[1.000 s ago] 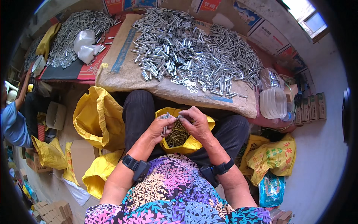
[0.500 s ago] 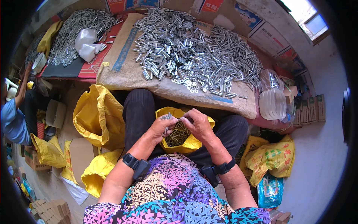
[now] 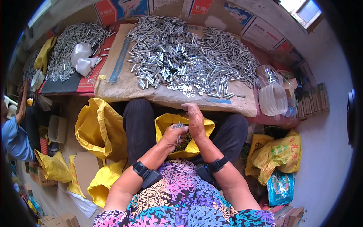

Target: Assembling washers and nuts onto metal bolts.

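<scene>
My left hand is closed around several slim silver metal pieces, whose ends stick out above the fingers. Close beside it, my right hand is raised edge-on with its fingers stretched toward the table; nothing shows in it, though its palm side is partly hidden. Both hands are over an open yellow sack between my knees. Brass-coloured metal pieces lie inside the sack, partly covered by my hands. Ahead, a large heap of silver metal tubes covers the table, with small washers at its near edge.
Another open yellow sack stands left of my knee. At the table's right end are a clear plastic tub and small boxes. A yellow bag lies at right. A co-worker's blue sleeve shows far left, near another metal heap.
My right hand has moved away from the left hand's fingertips, forward toward the table, and its fingers have straightened. My left hand still grips the silver pieces. The view has tilted slightly upward.
</scene>
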`<state>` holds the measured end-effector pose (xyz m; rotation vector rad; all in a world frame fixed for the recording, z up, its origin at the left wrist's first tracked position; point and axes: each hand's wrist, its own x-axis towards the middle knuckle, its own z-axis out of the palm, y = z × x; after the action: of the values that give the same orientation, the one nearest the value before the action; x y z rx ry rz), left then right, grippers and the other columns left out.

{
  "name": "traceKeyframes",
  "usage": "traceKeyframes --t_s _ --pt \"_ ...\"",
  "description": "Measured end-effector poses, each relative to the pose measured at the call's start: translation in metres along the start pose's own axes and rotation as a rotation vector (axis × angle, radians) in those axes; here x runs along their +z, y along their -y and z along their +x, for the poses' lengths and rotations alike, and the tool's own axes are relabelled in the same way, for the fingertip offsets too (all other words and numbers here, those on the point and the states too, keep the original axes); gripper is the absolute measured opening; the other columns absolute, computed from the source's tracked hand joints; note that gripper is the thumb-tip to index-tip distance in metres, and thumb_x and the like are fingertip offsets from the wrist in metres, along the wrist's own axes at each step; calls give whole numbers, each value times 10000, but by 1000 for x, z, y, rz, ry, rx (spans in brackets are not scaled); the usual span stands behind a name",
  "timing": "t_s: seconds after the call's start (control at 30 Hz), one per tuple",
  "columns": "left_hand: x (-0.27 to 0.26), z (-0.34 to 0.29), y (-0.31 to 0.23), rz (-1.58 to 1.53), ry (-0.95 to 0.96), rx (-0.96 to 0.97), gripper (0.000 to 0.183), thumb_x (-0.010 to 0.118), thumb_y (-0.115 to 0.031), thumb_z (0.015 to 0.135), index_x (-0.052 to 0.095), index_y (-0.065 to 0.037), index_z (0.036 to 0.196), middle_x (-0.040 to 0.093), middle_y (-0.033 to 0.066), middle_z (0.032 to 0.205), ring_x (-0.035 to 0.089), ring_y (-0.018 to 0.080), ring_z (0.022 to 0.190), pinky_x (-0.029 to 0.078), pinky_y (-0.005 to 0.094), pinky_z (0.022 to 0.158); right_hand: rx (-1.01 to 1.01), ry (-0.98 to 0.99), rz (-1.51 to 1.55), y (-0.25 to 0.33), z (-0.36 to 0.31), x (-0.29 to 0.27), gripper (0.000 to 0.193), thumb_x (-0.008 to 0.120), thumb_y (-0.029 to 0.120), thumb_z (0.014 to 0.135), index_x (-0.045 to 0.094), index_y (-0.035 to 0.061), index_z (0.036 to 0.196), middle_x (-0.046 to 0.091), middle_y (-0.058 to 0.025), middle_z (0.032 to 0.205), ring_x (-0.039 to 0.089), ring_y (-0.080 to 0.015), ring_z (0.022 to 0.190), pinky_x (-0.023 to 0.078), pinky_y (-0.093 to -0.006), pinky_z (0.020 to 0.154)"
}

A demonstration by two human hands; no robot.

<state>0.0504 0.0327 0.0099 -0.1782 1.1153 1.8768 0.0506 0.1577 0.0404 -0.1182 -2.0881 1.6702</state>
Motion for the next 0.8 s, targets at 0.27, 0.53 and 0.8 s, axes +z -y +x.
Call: traceKeyframes --t_s 0.27,0.53,0.8 --pt "-11 -1 -6 -8 -25 75 103 606 -181 842 557 -92 833 499 -29 631 449 62 480 322 195 396 9 54 85 8 -11 4 590 309 487 962 471 -21 1214 518 -139 1159 468 -239 1135 292 -347 1019" --pt "-8 -6 -6 30 -71 96 117 621 -202 833 562 -101 835 485 -45 628 424 54 459 298 188 385 232 47 332 4 -13 8 602 295 506 958 422 19 1289 512 -147 1215 446 -219 1173 265 -367 1051" --pt "-22 -9 -1 114 -108 -11 118 615 -204 839 539 -123 879 503 -40 633 429 51 442 285 187 368 336 -28 261 -20 -14 -7 407 464 339 947 519 -7 1154 596 -103 976 552 -172 932 408 -300 887"
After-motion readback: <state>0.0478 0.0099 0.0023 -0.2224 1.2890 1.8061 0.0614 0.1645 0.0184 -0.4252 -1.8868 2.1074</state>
